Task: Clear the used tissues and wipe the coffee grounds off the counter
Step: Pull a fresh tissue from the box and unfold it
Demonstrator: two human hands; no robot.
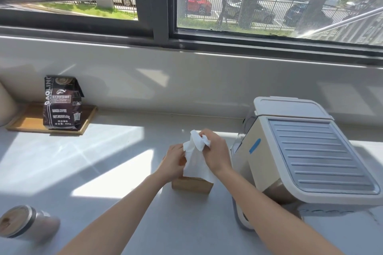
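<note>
1. A tumbler (22, 221) with a wood-coloured lid inside a metal ring sits at the near left of the pale counter (103, 172). Two bare forearms reach forward past it.
2. The right hand (215, 151) has its fingers curled tight around the bunched top of a white tissue (196, 151) and holds it up.
3. The left hand (173, 161) is against the sheet's left edge. Its fingertips are hidden behind the paper, so I cannot tell whether it pinches the tissue or only steadies what is beneath.
4. The lower end of the tissue hangs onto a small wooden tissue box (191, 185). The box stands mid-counter, just left of the coffee machine (310, 155).
5. The coffee machine is cream-coloured with a ribbed grey top. A strip of blue tape (255, 145) is stuck on its left side.
6. At the far left, near the wall, a dark coffee bag (62, 102) stands upright on a wooden tray (31, 122).
7. The bag reads "GAOLIN" up its side, then "BAKED COFFEE" and "NET WEIGHT: 454g". The Chinese lines are too small to read.
8. Behind the counter, a dark-framed window (269, 6) looks onto a fence and parked cars.
</note>
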